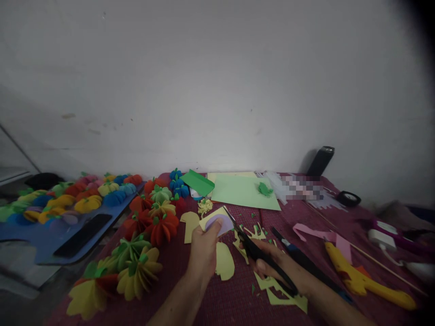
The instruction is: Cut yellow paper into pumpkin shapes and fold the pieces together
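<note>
Left hand: a pale yellow piece of paper (223,211), with a rounded lavender paper shape (224,222) on its face, is being pinched by the left hand (204,244); the thumb is being pressed onto the lavender shape, and the gap is being closed down to the paper's thickness.
Right hand: a pair of black-handled metal scissors (253,250) is being gripped by the right hand (272,260); the fingers are being curled around the handles, partly hidden, so their exact spread cannot be told.
Cutting spot: the yellow paper is being held above the middle of the maroon worktop (190,285), the blades being held at its right side; whether they are touching it cannot be told.
Cut shapes: a pale yellow mushroom-like paper shape (192,225) and a pale yellow rounded paper shape (224,263) are lying beside the left hand.
Offcuts: jagged pale yellow paper scraps (294,302) are lying under and around the right hand.
Far edge: a large pale green paper sheet (238,192) is lying there, a folded bright green paper piece (200,181) being set at its left corner.
Left edge: multicoloured pleated paper pumpkins (163,227) are being kept clustered along it.
Right side: a yellow plastic glue gun (363,277) is lying near a pink paper strip (317,232).
</note>
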{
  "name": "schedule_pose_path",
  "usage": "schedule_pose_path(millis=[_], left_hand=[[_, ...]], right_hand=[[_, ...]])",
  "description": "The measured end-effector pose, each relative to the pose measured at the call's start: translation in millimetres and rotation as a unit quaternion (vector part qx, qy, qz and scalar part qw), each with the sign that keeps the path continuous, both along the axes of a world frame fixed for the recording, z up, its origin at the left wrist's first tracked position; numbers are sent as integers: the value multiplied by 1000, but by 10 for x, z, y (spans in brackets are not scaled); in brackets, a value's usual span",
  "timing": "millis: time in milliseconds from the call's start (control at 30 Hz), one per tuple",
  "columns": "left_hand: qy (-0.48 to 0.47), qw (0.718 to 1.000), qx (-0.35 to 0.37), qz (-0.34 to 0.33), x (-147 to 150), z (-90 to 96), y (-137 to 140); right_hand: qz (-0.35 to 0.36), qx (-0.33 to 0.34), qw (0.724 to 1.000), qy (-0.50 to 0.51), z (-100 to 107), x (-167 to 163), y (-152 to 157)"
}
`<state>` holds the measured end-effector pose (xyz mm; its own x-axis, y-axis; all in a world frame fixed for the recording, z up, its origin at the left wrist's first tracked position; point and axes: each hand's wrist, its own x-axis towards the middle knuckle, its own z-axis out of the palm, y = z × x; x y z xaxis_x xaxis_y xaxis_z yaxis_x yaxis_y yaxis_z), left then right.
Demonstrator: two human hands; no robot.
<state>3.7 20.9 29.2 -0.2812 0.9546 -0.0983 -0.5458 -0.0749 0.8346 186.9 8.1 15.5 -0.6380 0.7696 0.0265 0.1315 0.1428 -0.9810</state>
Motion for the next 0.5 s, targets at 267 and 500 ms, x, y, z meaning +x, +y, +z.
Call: schedule_pose_path(millis=[267, 500], left_hand=[[-18, 1000, -5, 7, 29, 45, -14], [-36, 999, -5, 10, 32, 48, -13]], right_hand=[[-16, -22, 1000, 5, -80, -28, 16], [-22, -26, 999, -3, -88, -27, 15]])
